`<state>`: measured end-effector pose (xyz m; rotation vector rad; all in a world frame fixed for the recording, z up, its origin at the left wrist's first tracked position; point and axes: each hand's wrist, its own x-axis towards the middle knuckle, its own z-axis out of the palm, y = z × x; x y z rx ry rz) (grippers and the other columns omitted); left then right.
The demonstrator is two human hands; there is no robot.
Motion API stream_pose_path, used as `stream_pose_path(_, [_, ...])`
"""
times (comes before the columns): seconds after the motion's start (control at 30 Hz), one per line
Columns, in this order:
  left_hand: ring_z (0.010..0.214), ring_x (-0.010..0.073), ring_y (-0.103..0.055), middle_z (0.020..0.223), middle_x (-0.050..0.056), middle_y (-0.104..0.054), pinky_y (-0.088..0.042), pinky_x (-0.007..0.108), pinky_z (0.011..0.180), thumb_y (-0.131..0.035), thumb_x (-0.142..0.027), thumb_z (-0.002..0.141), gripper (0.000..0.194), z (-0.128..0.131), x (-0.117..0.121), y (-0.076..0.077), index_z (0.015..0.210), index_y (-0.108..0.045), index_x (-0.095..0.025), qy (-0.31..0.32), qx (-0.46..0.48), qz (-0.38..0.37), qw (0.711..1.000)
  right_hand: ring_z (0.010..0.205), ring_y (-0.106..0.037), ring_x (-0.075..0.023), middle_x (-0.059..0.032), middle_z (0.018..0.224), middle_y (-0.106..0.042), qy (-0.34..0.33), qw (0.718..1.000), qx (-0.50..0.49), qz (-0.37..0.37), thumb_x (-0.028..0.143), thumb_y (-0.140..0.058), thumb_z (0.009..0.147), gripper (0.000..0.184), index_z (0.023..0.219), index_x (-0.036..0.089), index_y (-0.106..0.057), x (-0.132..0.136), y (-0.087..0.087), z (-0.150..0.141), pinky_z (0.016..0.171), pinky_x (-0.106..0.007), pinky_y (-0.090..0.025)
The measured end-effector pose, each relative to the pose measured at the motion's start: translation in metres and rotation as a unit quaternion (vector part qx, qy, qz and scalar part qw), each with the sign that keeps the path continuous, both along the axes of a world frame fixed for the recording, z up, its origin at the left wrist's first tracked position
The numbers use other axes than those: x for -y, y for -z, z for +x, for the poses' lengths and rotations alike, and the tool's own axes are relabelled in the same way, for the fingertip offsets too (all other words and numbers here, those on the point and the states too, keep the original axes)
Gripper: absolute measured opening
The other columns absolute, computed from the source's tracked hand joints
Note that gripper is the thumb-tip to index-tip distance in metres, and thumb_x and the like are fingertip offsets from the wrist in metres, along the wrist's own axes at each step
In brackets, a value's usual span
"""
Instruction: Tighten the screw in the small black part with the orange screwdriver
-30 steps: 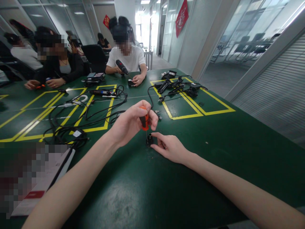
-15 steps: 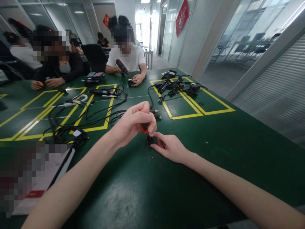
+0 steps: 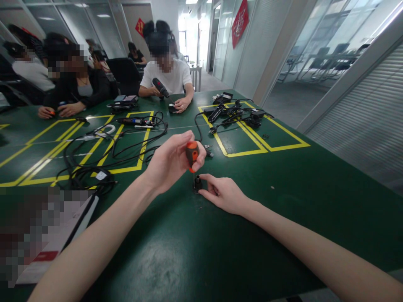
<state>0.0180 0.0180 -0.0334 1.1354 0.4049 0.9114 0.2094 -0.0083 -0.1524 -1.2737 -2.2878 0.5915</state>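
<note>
My left hand (image 3: 171, 161) has its fingers around the handle of an orange and black screwdriver (image 3: 192, 156). The screwdriver stands nearly upright, its thin shaft pointing down at a small black part (image 3: 197, 183) on the green table (image 3: 252, 243). Where the tip meets the part is too small to make out. Thumb and forefinger of my right hand (image 3: 225, 193) pinch the right side of that black part and steady it on the tabletop. The part has a short round neck on top; its exact kind does not show.
Black cables (image 3: 91, 178) lie tangled on the left, with a pen-like tool (image 3: 135, 121) beyond. More black cords and adapters (image 3: 234, 113) lie within yellow tape on the right. Across the table a person holds a power drill (image 3: 160, 87). A blurred paper (image 3: 40, 251) lies front left.
The fingers of my left hand have loosened and shifted around the screwdriver, showing more of its handle. My right hand stays on the black part.
</note>
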Motion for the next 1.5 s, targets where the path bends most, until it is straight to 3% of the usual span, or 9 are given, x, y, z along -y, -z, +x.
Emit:
stream_pose_path(0.17, [0.064,0.0158,-0.061,0.073,0.003,-0.069,-0.046,0.029,0.065,-0.072,-0.034,0.079,0.031,-0.0022,-0.0028,0.0004,0.068,-0.047,-0.020,-0.001,0.006,-0.023,1.000,0.056,-0.055,-0.0121,0.0049,0.067,-0.061,-0.002,1.000,0.001,0.002,0.024,-0.068,0.097,0.032,0.128,0.018,-0.063,-0.0004,0.0002,0.0000,0.059,-0.024,-0.034])
stream_pose_path(0.47, [0.078,0.0156,-0.067,0.080,0.003,-0.071,-0.052,0.027,0.075,-0.080,-0.033,0.076,0.031,0.0007,-0.0027,0.0038,0.071,-0.053,-0.018,-0.044,-0.025,0.016,0.999,0.057,-0.056,-0.0119,0.0052,0.067,-0.060,-0.005,1.000,0.000,0.008,0.025,-0.068,0.097,0.032,0.128,0.019,-0.063,-0.0010,0.0014,0.0006,0.060,-0.023,-0.034])
stream_pose_path(0.63, [0.080,0.0142,-0.067,0.083,0.001,-0.071,-0.049,0.023,0.068,-0.082,-0.031,0.074,0.031,-0.0004,-0.0029,0.0030,0.082,-0.055,-0.019,-0.071,-0.048,0.013,0.996,0.056,-0.056,-0.0120,0.0052,0.068,-0.060,-0.006,1.000,0.001,0.008,0.025,-0.068,0.097,0.033,0.129,0.019,-0.063,-0.0008,0.0008,0.0006,0.059,-0.023,-0.035])
stream_pose_path(0.8, [0.081,0.0152,-0.066,0.084,0.001,-0.071,-0.046,0.022,0.064,-0.080,-0.032,0.072,0.035,-0.0032,-0.0050,0.0005,0.101,-0.069,-0.017,-0.085,-0.064,0.019,0.994,0.056,-0.056,-0.0123,0.0049,0.067,-0.061,-0.007,1.000,0.001,0.008,0.026,-0.067,0.098,0.032,0.128,0.019,-0.063,-0.0007,0.0010,0.0010,0.058,-0.024,-0.034])
stream_pose_path(0.93, [0.076,0.0152,-0.061,0.088,0.006,-0.074,-0.041,0.022,0.057,-0.081,-0.033,0.070,0.030,-0.0052,-0.0067,-0.0014,0.093,-0.077,-0.015,-0.093,-0.101,0.050,0.989,0.057,-0.056,-0.0125,0.0046,0.068,-0.062,-0.005,1.000,0.000,0.009,0.026,-0.067,0.098,0.032,0.129,0.018,-0.063,-0.0010,0.0020,0.0010,0.059,-0.024,-0.035])
stream_pose_path(1.2, [0.067,0.0123,-0.057,0.073,0.003,-0.071,-0.036,0.020,0.053,-0.085,-0.034,0.070,0.023,-0.0029,-0.0058,-0.0029,0.077,-0.074,-0.016,-0.155,-0.143,0.083,0.974,0.056,-0.055,-0.0123,0.0045,0.068,-0.061,-0.007,1.000,0.003,0.008,0.026,-0.067,0.098,0.032,0.128,0.018,-0.063,-0.0014,0.0015,0.0012,0.059,-0.024,-0.034])
stream_pose_path(1.4, [0.050,0.0080,-0.043,0.073,0.006,-0.075,-0.018,0.022,0.042,-0.085,-0.041,0.073,0.029,-0.0054,-0.0056,-0.0036,0.081,-0.075,-0.015,-0.150,-0.174,0.104,0.968,0.057,-0.056,-0.0124,0.0048,0.068,-0.061,-0.007,1.000,0.002,0.009,0.027,-0.067,0.098,0.032,0.128,0.019,-0.063,-0.0012,0.0013,0.0015,0.059,-0.024,-0.035])
stream_pose_path(1.5, [0.044,0.0062,-0.036,0.063,0.003,-0.070,-0.015,0.022,0.040,-0.087,-0.045,0.072,0.033,-0.0060,-0.0047,-0.0056,0.079,-0.074,-0.015,-0.132,-0.183,0.112,0.968,0.056,-0.055,-0.0121,0.0049,0.068,-0.061,-0.006,1.000,0.003,0.010,0.027,-0.067,0.098,0.032,0.128,0.019,-0.063,-0.0010,0.0016,0.0015,0.059,-0.024,-0.035])
